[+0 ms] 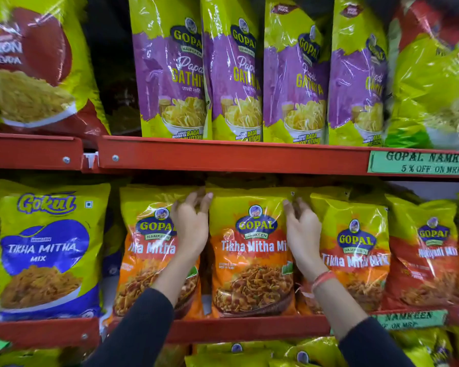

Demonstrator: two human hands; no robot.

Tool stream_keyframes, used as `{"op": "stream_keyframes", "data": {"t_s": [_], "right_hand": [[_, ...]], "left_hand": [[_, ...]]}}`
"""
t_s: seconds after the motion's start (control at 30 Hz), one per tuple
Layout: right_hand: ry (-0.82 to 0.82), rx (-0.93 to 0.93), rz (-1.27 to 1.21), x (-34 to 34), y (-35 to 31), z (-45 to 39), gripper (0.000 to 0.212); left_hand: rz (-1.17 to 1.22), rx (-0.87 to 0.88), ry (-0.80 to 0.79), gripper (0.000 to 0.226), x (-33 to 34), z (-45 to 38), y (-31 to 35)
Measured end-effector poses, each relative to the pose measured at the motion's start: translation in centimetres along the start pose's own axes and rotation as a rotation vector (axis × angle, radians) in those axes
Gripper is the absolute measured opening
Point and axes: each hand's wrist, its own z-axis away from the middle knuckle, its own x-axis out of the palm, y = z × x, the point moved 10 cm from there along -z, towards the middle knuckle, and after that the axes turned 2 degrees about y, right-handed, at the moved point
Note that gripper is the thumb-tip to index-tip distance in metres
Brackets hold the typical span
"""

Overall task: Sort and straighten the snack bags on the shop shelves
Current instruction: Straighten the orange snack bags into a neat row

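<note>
Fingertips of left hand (190,223) & right hand (301,229) hidden behind glossy, crinkly middle bag (252,260), clamping its top corners; shelf (249,330) lip red metal.

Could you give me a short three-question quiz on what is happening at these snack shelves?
1. True or false: both hands are at the middle Tikha Mitha Mix bag.
2. Which brand is the blue and yellow bag at far left of that shelf? A Gopal, B Gokul.
3. Fill in: the purple Papdi Gathiya bags stand on the ____ shelf.

Key: 1 true: left hand and right hand flank its upper edges. 2 B. 3 upper.
</note>
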Motion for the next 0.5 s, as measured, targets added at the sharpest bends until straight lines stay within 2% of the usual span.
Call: {"op": "stream_keyframes", "data": {"t_s": [0.07, 0.13, 0.23, 0.33, 0.5], "right_hand": [[0.020, 0.077, -0.246, -0.6, 0.3, 0.5, 0.049], [0.032, 0.099, -0.438, -1.5, 0.5, 1.3, 0.042], [0.035, 0.102, -0.635, -3.2, 0.5, 1.9, 0.017], [0.023, 0.086, -0.772, -5.3, -0.2, 1.6, 0.017], [0.097, 0.042, -0.729, -6.9, -0.5, 0.6, 0.007]], "left_hand": [[0.213, -0.064, 0.013, 0.022, -0.7, 0.9, 0.3], [0.366, -0.051, 0.034, 0.004, -1.7, 2.2, 1.4], [0.501, -0.024, 0.080, 0.013, -3.5, 3.7, 2.5], [0.561, -0.014, 0.083, 0.013, -4.3, 4.3, 3.3], [0.584, 0.001, 0.136, 0.011, -4.4, 3.9, 4.0]]}}
